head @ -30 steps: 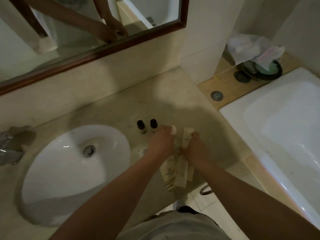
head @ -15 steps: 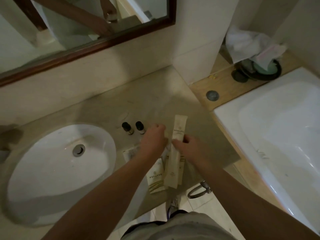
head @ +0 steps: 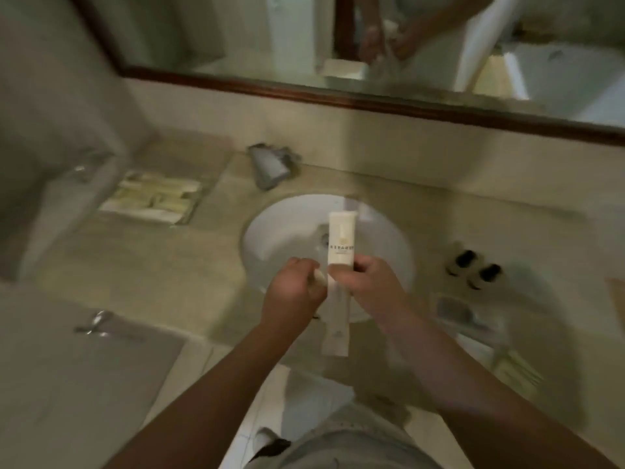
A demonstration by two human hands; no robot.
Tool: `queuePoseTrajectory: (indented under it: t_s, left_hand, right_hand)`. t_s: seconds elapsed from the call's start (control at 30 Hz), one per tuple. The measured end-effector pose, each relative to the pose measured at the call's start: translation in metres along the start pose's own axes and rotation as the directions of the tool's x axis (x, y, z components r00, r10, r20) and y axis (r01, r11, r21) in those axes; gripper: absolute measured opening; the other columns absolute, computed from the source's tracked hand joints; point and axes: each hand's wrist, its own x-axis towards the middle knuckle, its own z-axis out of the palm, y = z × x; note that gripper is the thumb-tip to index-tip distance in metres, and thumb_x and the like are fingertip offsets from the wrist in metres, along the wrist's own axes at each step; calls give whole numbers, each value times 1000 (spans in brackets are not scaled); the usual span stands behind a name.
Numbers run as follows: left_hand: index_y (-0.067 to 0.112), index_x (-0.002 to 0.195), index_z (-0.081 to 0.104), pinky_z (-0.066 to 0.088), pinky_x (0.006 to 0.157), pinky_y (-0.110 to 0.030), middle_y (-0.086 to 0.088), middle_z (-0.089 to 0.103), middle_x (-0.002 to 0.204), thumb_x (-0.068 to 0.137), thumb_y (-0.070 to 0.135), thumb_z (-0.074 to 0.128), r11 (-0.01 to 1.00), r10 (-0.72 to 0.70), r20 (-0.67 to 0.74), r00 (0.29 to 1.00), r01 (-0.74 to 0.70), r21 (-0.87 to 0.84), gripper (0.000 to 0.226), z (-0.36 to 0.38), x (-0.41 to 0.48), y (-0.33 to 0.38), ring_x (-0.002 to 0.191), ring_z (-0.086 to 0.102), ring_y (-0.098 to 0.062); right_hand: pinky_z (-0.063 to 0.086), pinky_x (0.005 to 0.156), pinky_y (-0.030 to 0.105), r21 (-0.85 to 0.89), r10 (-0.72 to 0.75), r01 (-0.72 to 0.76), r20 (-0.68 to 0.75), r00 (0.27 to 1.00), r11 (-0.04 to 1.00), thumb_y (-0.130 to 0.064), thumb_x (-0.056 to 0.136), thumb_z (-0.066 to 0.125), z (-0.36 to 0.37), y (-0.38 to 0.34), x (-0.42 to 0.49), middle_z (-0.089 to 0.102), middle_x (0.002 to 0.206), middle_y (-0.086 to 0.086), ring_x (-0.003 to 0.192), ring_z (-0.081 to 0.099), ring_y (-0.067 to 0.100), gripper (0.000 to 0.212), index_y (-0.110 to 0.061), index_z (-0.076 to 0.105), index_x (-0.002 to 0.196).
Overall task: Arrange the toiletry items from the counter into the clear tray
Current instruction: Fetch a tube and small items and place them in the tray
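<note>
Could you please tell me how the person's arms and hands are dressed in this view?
Both forearms are bare to the frame's lower edge, with no sleeves showing. The left hand and right hand wear no gloves; no watch, bracelet or ring shows, though motion blur could hide small details.

Beige stone counter [head: 142, 265] spans the frame under dim light. White oval basin [head: 287, 231] at centre; faucet [head: 269, 165] at 11 o'clock. Dark wood-framed mirror [head: 304, 32] at 12 o'clock. Pale tiled floor [head: 270, 401] at 6 o'clock. Image blurred.
</note>
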Motion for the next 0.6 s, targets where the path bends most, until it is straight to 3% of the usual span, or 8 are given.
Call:
queuePoseTrajectory:
  t_s: [0.07, 0.17, 0.27, 0.43, 0.53, 0.6]
  left_hand:
    - [14, 101, 63, 40, 70, -27, -5, 62, 93, 78, 23, 65, 993, -119, -47, 992, 119, -2, 25, -48, -15, -45, 83, 58, -22]
    - [14, 107, 62, 44, 76, -30, -5, 62, 98, 75, 21, 71, 972, -231, -155, 960, 236, 16, 35, -113, -37, -111, 87, 58, -21]
    - [14, 106, 61, 48, 78, -32, -4, 63, 98, 75, 22, 72, 938, -337, -235, 912, 347, 1, 34, -162, -55, -164, 89, 59, -22]
    - [15, 112, 61, 42, 75, -26, 0, 61, 101, 77, 24, 73, 897, -431, -296, 853, 440, -37, 39, -201, -54, -216, 89, 58, -17]
    - [18, 111, 60, 48, 78, -30, 1, 60, 100, 77, 27, 72, 879, -468, -301, 830, 471, -68, 37, -208, -33, -237, 88, 58, -16]
    - [17, 110, 60, 49, 80, -32, 1, 60, 101, 77, 27, 70, 884, -459, -299, 836, 462, -68, 35, -213, -12, -248, 90, 58, -17]
  right_hand:
    - [52, 63, 27, 30, 10, -14, 123, 992, 999, -17, 84, 70, 62, -21, 6, 71, 72, -2, 66, 66, 9, 6, -13, 75, 84]
    - [55, 85, 45, 17, 5, -9, 258, 966, 1000, -20, 85, 68, 150, -43, 15, 76, 90, 8, 89, 72, 27, 12, -13, 76, 92]
    - [52, 95, 52, 62, 10, -34, 357, 934, 997, -23, 83, 71, 220, -58, 24, 76, 92, 6, 95, 71, 28, 10, -17, 76, 89]
    - [55, 89, 45, 12, 12, -19, 409, 912, 1000, -22, 89, 65, 286, -68, 51, 75, 91, 2, 92, 70, 23, 12, -17, 73, 98]
    - [51, 68, 19, -54, -5, 27, 376, 927, 998, -21, 94, 59, 306, -73, 79, 70, 86, -4, 80, 66, 13, 15, -15, 69, 103]
    - [47, 62, 14, -57, 1, 19, 335, 942, 998, -21, 95, 58, 315, -79, 99, 69, 87, -3, 78, 63, 10, 17, -13, 68, 107]
